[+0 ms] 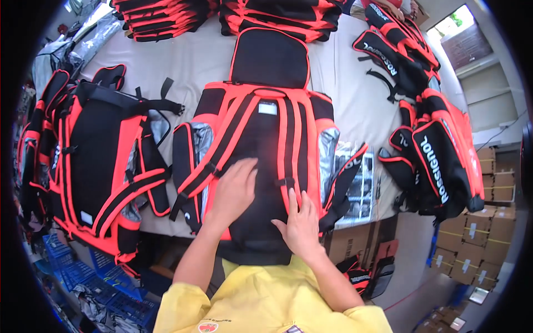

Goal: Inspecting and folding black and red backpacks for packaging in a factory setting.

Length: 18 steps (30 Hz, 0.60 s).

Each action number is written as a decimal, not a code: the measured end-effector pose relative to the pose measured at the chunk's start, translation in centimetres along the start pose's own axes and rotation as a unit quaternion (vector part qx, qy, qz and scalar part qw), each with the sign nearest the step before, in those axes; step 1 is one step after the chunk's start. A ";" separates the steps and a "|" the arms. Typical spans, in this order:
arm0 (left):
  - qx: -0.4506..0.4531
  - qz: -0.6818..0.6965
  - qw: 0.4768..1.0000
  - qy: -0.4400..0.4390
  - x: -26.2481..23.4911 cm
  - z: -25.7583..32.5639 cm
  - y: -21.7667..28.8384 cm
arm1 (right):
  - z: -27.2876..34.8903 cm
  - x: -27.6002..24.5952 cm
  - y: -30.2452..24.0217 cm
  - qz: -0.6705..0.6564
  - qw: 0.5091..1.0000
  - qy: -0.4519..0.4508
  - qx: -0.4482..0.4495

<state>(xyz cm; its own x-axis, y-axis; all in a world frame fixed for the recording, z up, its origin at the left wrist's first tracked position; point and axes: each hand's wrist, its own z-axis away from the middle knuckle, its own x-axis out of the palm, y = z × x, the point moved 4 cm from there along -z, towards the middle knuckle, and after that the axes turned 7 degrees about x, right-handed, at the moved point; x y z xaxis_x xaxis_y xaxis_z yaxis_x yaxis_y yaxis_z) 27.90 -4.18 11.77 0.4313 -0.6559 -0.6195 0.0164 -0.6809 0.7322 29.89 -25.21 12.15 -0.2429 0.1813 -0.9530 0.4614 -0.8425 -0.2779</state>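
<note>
A black and bright red-orange backpack (258,208) lies on the table with its straps facing up and its near end close to my body. Its black lid (269,58) is spread out at the far end. Silver lining (328,147) shows in the side pockets. My left hand (233,191) is over the back panel beside the left shoulder strap (225,141), fingers stretched out and nothing held. Near the lower end of the right shoulder strap (290,139), my right hand (302,225) is open with thumb and fingers apart; whether its fingertips touch the strap is unclear.
Similar backpacks lie at the left (91,155) and right (441,166). Piles of folded bags (280,16) line the far side. A person's hand (395,10) shows at the far right. Blue crates (69,258) stand low left; cardboard cartons (466,238) are stacked right.
</note>
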 end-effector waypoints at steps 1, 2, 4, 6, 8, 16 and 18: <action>0.050 -0.046 0.998 0.014 1.7 -2.7 -2.0 | -1.1 2.5 0.8 -0.003 1.000 -0.013 0.028; 0.098 -0.118 0.988 0.004 3.6 -4.9 -4.9 | -2.3 3.6 1.0 0.005 1.000 -0.018 0.019; 0.111 -0.209 0.972 0.004 7.7 -8.6 -9.6 | -4.6 5.7 2.7 -0.013 0.995 -0.078 0.066; 0.077 -0.233 0.969 -0.012 10.4 -8.6 -13.8 | -7.5 4.1 2.9 -0.049 0.995 -0.044 0.074; 0.055 -0.245 0.967 -0.039 12.3 -9.0 -15.1 | -11.0 2.5 5.5 -0.131 0.986 0.064 0.083; 0.045 -0.264 0.959 -0.088 13.5 -9.7 -14.9 | -20.7 10.2 14.3 -0.537 0.776 -0.029 0.329; 0.036 -0.267 0.958 -0.101 13.6 -9.8 -14.7 | -20.3 11.8 15.7 -0.625 0.693 -0.053 0.357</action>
<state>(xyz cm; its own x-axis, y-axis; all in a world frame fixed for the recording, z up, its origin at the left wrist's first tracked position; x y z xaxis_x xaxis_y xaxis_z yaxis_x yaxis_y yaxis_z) 42.33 0.14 -4.67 0.1958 -0.2520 -0.9477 0.1217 -0.9527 0.2785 51.62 -26.00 -5.87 -0.1506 0.9886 0.0016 -0.6959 -0.1049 -0.7105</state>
